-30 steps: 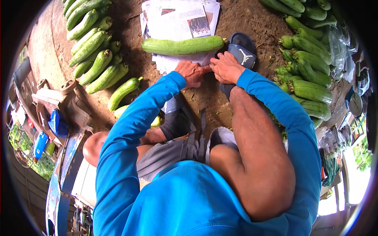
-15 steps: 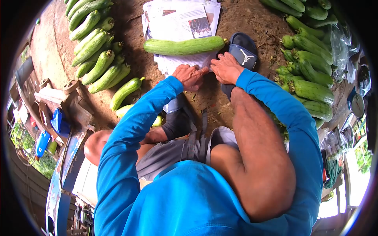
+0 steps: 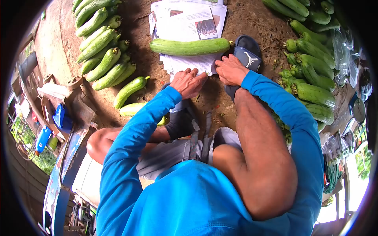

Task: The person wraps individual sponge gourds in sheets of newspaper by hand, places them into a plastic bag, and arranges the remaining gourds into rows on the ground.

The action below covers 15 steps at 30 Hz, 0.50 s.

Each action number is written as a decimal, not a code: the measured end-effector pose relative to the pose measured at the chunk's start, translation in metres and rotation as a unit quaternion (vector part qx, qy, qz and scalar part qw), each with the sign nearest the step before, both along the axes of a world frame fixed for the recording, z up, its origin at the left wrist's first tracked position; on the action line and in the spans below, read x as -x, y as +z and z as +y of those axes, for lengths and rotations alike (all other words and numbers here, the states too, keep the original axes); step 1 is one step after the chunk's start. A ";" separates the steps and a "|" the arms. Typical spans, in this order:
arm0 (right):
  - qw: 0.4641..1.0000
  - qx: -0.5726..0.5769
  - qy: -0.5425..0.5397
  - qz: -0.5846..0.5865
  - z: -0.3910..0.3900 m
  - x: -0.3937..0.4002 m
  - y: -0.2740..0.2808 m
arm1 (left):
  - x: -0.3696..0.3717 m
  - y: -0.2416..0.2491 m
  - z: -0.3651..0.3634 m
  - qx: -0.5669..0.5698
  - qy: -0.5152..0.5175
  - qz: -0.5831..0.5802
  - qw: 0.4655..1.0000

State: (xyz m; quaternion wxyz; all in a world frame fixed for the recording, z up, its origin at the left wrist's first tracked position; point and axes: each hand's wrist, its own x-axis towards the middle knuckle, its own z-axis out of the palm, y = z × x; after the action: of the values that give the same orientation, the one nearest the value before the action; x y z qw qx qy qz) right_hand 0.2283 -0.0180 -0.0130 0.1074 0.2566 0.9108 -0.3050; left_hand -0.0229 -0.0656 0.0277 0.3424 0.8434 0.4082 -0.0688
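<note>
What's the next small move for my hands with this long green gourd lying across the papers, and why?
I'd probably lift the near edge of the papers and start folding it over the gourd. The gourd lies crosswise on them, uncovered, and your left hand and right hand are both by that edge.

A white Jumpman logo (image 3: pixel 251 60) marks the strap of the dark slide sandal (image 3: pixel 243 42). The printed sheets (image 3: pixel 167 15) under the long green gourd (image 3: pixel 189 47) carry lines of text too small to read.
</note>
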 end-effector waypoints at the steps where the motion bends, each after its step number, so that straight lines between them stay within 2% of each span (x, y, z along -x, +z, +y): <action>1: 1.000 0.029 -0.002 -0.002 0.005 0.000 0.003 | -0.008 -0.005 0.000 -0.004 -0.017 0.003 1.000; 3: 0.998 0.058 0.000 -0.005 0.011 0.000 0.006 | -0.015 -0.015 -0.009 0.030 -0.007 0.040 0.999; 5: 0.996 0.048 -0.026 0.068 0.012 0.000 0.005 | -0.015 -0.033 -0.017 -0.064 -0.045 0.051 0.996; 6: 0.996 0.052 -0.029 0.066 0.009 -0.001 0.003 | -0.017 -0.032 -0.014 -0.049 -0.071 0.086 0.993; 9: 0.994 0.030 -0.036 0.101 0.007 -0.003 -0.005 | -0.011 -0.029 0.000 0.003 -0.104 0.093 0.990; 10: 0.994 0.040 -0.035 0.092 0.008 -0.004 -0.006 | -0.010 -0.031 0.006 0.032 -0.139 0.134 0.981; 14: 0.996 0.057 -0.035 0.058 0.008 -0.001 0.003 | -0.004 -0.036 0.009 0.001 -0.160 0.116 0.980; 15: 0.996 0.062 -0.038 0.053 0.008 -0.001 0.003 | 0.001 -0.043 0.007 -0.052 -0.153 0.068 0.985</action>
State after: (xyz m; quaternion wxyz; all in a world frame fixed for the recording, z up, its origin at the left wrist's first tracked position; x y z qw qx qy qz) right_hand 0.2296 -0.0096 -0.0100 0.0633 0.2676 0.8840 -0.3782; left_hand -0.0239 -0.0583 -0.0154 0.2555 0.9058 0.2997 -0.1562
